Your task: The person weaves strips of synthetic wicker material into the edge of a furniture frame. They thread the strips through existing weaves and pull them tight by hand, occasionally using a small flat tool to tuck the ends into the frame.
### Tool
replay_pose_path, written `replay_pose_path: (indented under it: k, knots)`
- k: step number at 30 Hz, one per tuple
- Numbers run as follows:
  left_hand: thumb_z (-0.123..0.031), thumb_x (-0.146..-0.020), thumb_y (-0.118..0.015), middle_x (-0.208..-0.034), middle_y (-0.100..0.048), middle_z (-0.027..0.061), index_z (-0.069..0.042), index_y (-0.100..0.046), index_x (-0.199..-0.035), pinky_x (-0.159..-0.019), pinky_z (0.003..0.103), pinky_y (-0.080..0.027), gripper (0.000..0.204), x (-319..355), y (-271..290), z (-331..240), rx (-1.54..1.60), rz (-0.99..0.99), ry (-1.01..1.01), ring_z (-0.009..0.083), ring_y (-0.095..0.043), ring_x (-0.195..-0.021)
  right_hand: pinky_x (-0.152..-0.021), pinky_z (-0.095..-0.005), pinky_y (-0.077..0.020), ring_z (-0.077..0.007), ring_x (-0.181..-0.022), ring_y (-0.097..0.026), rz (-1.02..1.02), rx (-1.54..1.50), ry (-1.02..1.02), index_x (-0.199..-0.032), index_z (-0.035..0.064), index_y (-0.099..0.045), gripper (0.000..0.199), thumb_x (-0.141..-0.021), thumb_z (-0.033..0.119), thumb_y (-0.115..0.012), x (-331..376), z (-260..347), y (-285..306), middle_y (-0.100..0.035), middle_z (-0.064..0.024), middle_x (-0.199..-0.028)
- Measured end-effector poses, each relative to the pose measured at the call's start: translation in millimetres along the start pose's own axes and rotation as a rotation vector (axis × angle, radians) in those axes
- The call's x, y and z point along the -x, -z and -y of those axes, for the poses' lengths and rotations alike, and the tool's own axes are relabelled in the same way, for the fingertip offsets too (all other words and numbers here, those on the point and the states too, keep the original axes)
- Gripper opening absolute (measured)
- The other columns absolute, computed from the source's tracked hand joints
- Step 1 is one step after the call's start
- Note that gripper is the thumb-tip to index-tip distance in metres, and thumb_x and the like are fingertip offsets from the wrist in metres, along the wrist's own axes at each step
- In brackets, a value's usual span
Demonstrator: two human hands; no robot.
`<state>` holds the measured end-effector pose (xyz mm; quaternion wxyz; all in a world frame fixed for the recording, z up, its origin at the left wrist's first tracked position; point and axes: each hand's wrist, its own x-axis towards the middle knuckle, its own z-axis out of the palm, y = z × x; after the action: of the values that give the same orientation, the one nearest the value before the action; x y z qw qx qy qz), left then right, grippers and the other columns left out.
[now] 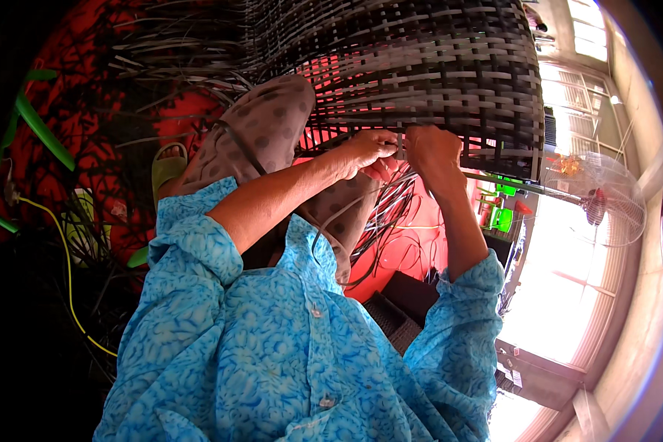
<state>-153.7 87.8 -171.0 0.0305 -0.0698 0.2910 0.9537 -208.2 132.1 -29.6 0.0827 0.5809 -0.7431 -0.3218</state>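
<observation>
A large panel of dark and grey flat plastic strips, woven in a criss-cross [435, 74], rises in front of me. At its lower edge my left hand [368, 153] is closed, thumb and fingertips pinching a grey weaving strip [401, 145]. Right beside it, my right hand [435, 151] is curled with its knuckles up against the same edge. Its fingertips are hidden, so what it grips does not show. Below both hands, a bundle of loose dark strips [394, 210] hangs down. A thin strip [330, 221] loops below my left forearm toward my lap.
Unwoven strip ends [177, 51] fan out at the upper left over a red floor [184, 110] littered with scraps. A yellow cord [65, 247] and green pieces [46, 132] lie at the left. A caged fan [597, 199] stands at the right, by bright windows.
</observation>
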Motion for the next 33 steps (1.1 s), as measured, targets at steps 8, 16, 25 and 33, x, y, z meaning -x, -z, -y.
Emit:
replay_pose_path:
  k: [8,16,25,33]
  knots:
    - [-0.02,-0.081,-0.059,-0.071,-0.057,-0.0004,-0.011,-0.059,-0.078,-0.048,0.022,-0.046,0.009,4.8,1.7,11.6,0.082,-0.248,-0.051,0.0109,-0.058,-0.056,-0.059,-0.0382,-0.0484,-0.028,-0.067,-0.062,0.146,-0.091,-0.111,-0.095,0.0181,-0.062,0.02,-0.076,0.023,-0.057,-0.6,-2.0,11.7,-0.064,-0.0092,-0.073]
    - [-0.019,-0.079,-0.06,-0.073,-0.056,-0.0015,-0.014,-0.058,-0.078,-0.049,0.022,-0.046,0.006,7.9,22.3,25.7,0.039,-0.361,0.011,0.0087,-0.054,-0.057,-0.049,-0.0382,-0.0457,-0.0252,-0.055,-0.06,0.056,0.077,0.174,-0.087,0.0141,-0.064,0.014,-0.078,0.017,-0.053,-6.6,3.2,-8.5,-0.06,-0.009,-0.063]
    - [-0.023,-0.082,-0.059,-0.08,-0.058,-0.0029,-0.014,-0.058,-0.082,-0.058,0.023,-0.044,0.008,13.4,35.3,27.5,0.039,-0.314,-0.132,0.0081,-0.054,-0.067,-0.054,-0.0389,-0.0476,-0.0272,-0.064,-0.061,0.052,-0.093,0.077,-0.075,0.0096,-0.063,0.013,-0.074,0.019,-0.054,-13.2,18.4,-34.2,-0.061,-0.0112,-0.067]
    - [-0.022,-0.088,-0.049,-0.084,-0.06,0.0025,-0.013,-0.054,-0.109,-0.058,0.026,-0.048,0.023,9.5,37.7,25.7,0.062,-0.197,-0.003,0.0119,-0.058,-0.066,-0.06,-0.0398,-0.0478,-0.0309,-0.067,-0.06,0.145,-0.197,-0.081,-0.074,0.008,-0.062,0.014,-0.074,0.019,-0.054,-10.9,17.7,-23.4,-0.061,-0.0131,-0.07]
